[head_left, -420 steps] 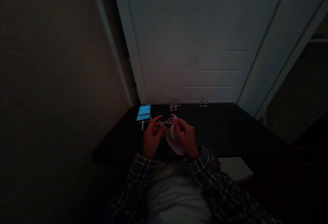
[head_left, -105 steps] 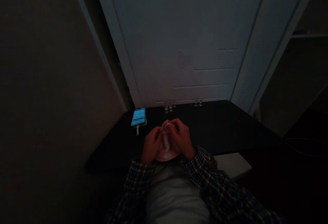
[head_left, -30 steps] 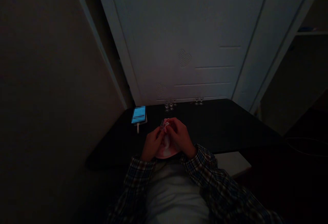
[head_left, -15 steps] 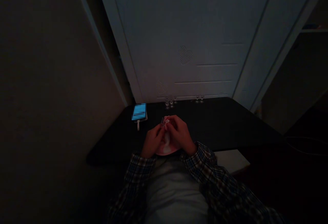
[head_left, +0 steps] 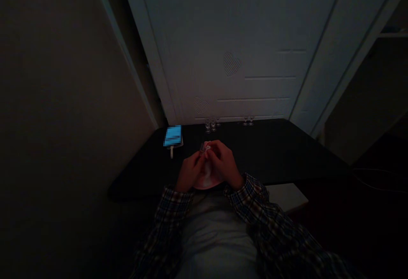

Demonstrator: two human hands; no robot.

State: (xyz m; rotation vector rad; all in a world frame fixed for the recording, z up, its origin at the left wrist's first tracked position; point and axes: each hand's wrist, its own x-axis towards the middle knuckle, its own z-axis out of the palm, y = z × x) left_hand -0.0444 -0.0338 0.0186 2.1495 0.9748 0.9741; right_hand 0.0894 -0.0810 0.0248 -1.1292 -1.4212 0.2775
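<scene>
Both hands meet in front of my body over the near part of the dark table. My left hand [head_left: 189, 172] is closed, its fingertips on a small clear glass [head_left: 202, 147], mostly covered by fingers and cloth. A pink cloth [head_left: 208, 181] with a pale patch hangs down between the two hands. Its upper end is bunched around the glass, pinched in the closed fingers of my right hand [head_left: 225, 164]. Dim light hides the exact finger contacts.
Several small stemmed glasses [head_left: 211, 125] stand near the table's back edge, and two more glasses [head_left: 248, 120] farther right. A phone with a lit blue screen [head_left: 173, 136] lies at the left. Behind the dark table [head_left: 280, 155] rises a white panel [head_left: 255, 36]. A pale board [head_left: 288, 197] sits at the lower right.
The whole scene sits slightly higher in the picture. Both hands keep nearly the same hold on the glass and the cloth, with only slight finger movement.
</scene>
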